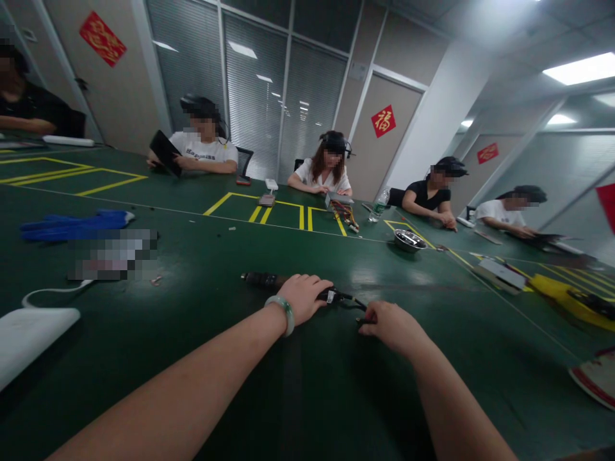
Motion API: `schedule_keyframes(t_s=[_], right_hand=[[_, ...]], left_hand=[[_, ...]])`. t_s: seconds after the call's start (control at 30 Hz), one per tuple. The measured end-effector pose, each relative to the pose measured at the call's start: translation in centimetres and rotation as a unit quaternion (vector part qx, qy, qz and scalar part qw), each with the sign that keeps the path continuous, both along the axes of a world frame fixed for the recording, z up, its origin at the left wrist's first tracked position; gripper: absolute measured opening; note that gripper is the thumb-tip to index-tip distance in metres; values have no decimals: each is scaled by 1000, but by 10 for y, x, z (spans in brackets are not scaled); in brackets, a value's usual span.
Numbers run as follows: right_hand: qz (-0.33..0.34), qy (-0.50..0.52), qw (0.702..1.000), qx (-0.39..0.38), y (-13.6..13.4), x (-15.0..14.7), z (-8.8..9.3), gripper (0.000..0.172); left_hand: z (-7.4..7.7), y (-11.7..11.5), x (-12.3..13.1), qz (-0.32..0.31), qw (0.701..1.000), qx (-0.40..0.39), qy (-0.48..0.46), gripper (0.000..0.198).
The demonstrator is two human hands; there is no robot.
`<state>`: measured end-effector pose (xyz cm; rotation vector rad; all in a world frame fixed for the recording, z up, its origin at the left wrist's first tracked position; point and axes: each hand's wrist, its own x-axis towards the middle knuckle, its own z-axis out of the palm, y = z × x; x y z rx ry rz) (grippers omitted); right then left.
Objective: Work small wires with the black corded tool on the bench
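Observation:
A dark cylindrical tool (263, 280) lies on the green table (192, 346), its metal tip pointing left. My left hand (302, 298), with a green bangle at the wrist, is closed over the right part of the tool and the start of a black cable bundle (353, 301). A small white label shows on the bundle beside the left fingertips. To the right, my right hand (387, 323) pinches the other end of the black cable, and a short dark end sticks out at its fingertips.
Blue gloves (72, 226), a blurred device with a white cable and a white object (33, 339) lie left. Ahead are a metal bowl (409, 240), a bottle (379, 205) and seated people. At right are a white box (502, 275) and a yellow item (571, 301).

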<state>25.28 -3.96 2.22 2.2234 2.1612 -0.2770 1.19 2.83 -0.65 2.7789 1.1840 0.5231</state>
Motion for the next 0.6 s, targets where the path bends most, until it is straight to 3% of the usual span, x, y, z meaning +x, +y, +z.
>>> schedule_keyframes(t_s=[0.17,0.27,0.37,0.47,0.6], right_hand=[[-15,20,1000,11,-1,-9,2,4],[-51,71,992,94,6,-19,-1,8],[-40,147,975,164,12,-28,-8,11],[-10,200,972,124,16,-34,-17,9],[-6,189,976,111,18,-38,-22,8]], left_hand=[[10,2,-7,16,999,-44,17,39],[18,3,-16,46,994,-84,49,37],[26,3,-24,72,988,-105,85,36],[29,1,-24,67,990,-85,90,33],[24,-7,-11,49,998,-30,33,34]])
